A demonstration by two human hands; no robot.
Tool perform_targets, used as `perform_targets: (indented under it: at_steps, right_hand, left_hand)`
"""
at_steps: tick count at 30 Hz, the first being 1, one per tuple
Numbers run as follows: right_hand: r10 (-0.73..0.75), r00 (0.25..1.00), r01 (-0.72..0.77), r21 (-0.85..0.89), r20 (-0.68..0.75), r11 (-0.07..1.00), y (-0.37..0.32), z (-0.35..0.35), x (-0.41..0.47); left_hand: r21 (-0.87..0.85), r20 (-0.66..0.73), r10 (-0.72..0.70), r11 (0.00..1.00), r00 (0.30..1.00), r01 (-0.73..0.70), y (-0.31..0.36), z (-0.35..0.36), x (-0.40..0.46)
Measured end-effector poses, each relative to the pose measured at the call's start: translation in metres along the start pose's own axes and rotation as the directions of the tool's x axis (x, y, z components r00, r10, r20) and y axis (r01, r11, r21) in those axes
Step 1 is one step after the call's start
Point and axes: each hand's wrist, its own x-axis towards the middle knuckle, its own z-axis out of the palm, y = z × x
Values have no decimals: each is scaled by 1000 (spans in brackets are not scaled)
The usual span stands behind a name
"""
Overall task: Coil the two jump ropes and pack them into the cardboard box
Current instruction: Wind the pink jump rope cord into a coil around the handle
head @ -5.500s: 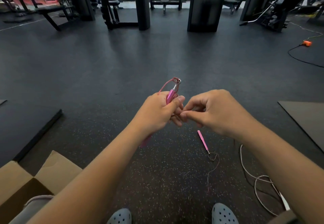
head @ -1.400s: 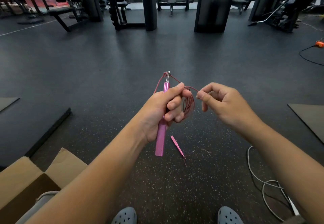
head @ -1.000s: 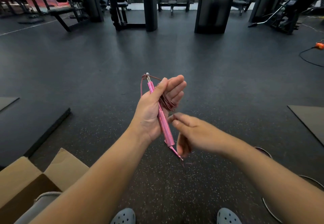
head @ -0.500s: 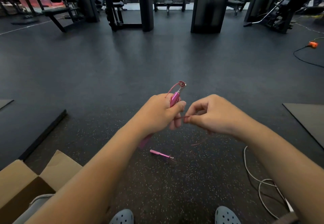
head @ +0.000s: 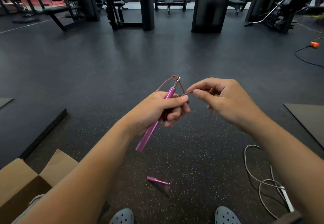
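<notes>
Nearest, at the left edge, the cardboard box (head: 26,180) stands open on the floor (head: 87,69). At near right the white jump rope (head: 259,181) lies in loose loops, not yet coiled. Near centre the free pink handle (head: 157,181) lies on the floor; half a second ago it lay further off and pointed the other way, so the cord has dragged it closer. Further out, the left hand (head: 157,109) is clamped round the other pink handle (head: 152,127) and the gathered turns. The right hand (head: 226,101) pinches the pink cord (head: 185,93) between thumb and forefinger, now lifted apart from the left. The cord looks thin, light and springy, likely to slip loose, so hold the coils firmly at the handle
</notes>
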Motion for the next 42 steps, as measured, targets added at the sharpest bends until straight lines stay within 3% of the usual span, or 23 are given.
perform_targets:
  at_steps: [3, 7, 12, 20, 26, 29, 32, 35, 37, 39, 42]
  right_hand:
    - [0, 999, 3, 51, -42, 999, 3, -2, -2]
    - [99, 988, -85, 116, -117, 990, 14, 1, -1]
    - [85, 996, -87, 67, 37, 994, 10, 1, 0]
    - [127, 991, -134, 212, 49, 968, 12, 7, -4]
    - [164, 985, -170, 201, 46, 965, 6, 6, -2]
    - [159, 986, -153, 109, -42, 982, 7, 8, -2]
    - [122, 984, -102, 151, -132, 983, 8, 10, -2]
    - [91, 996, -84, 226, -22, 970, 5, 18, -5]
    - [156, 979, -188, 296, 130, 936, 4, 27, -9]
    - [234, 921, -325, 284, 311, 902, 3, 36, -14]
    - [274, 815, -375, 106, 510, 921, -2, 46, -21]
  left_hand:
    - [-143, 27, 9, 990, 1000, -5, -1, 4, -5]
    - [-168, -41, 58, 984, 997, -64, -2, 10, -4]
    - [-183, -106, 48, 981, 993, -66, 2, 11, -3]
    - [-430, -62, 23, 902, 998, -47, 4, 11, -8]
    - [-378, -148, 53, 920, 987, -106, 6, 14, -5]
    - [-435, -163, 13, 896, 987, -84, 10, 18, -6]
    - [-573, -166, -9, 815, 986, -89, 16, 20, -9]
    - [-667, -110, 36, 738, 993, -101, 19, 20, -10]
    - [-741, -70, 74, 664, 995, -102, 19, 21, -10]
    - [-799, -110, 104, 583, 989, -150, 21, 21, -11]
    - [-802, -264, 119, 525, 957, -286, 26, 17, -10]
